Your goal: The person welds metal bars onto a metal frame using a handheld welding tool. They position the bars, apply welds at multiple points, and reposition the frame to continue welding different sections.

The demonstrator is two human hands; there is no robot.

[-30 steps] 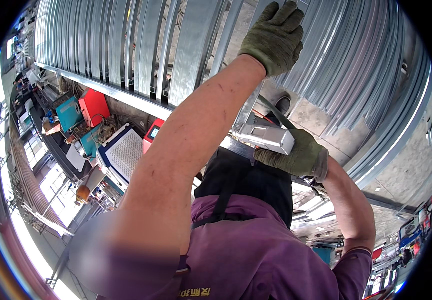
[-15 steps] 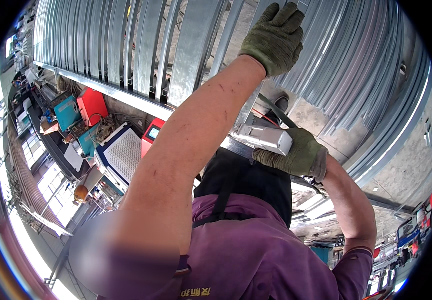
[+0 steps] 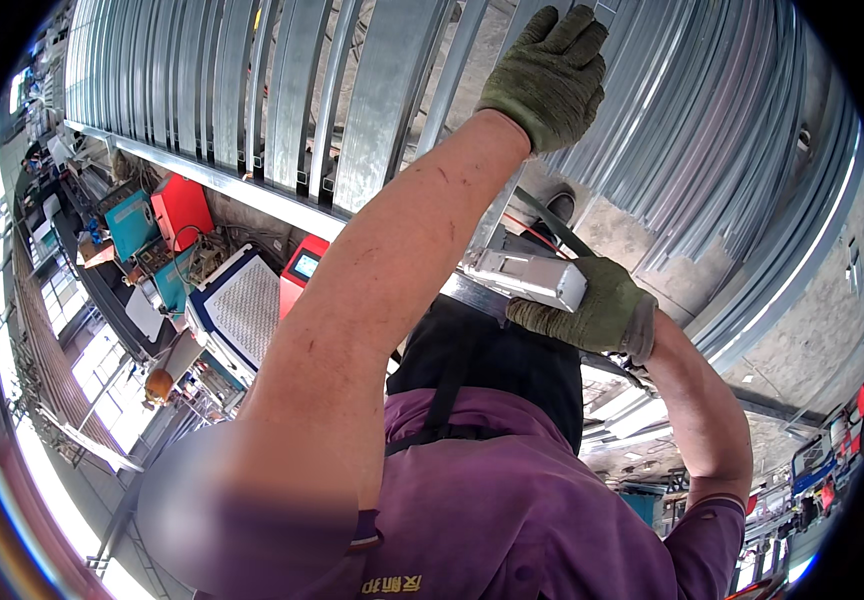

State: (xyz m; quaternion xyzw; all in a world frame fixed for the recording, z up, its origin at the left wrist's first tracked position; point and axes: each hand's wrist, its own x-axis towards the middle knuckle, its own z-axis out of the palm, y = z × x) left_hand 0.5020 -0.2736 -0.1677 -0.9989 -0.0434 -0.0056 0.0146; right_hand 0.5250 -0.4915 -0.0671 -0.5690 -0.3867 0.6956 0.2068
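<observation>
My left arm stretches up to the top of the view. In an olive-green work glove, my left hand [image 3: 546, 82] rests at a grey metal tube [image 3: 519, 25] beside the bundled profiles, its fingers apart; their tips are partly hidden. Close to my waist, my right hand [image 3: 592, 308], gloved alike, is closed around a silver box-shaped metal tool [image 3: 530, 278]. The tool lies across the palm side, and its far end points left over a metal edge. A dark green strip [image 3: 552, 215] runs up and left from behind this hand.
Flat galvanised bars [image 3: 297, 90] lie in spaced rows on a metal frame [image 3: 202, 178] at upper left. Long thin profiles [image 3: 692, 120] are stacked at upper right. A red machine with a small screen [image 3: 302, 268] and a white-and-blue perforated unit [image 3: 242, 305] stand left. My shoe [image 3: 560, 206] is on the concrete floor.
</observation>
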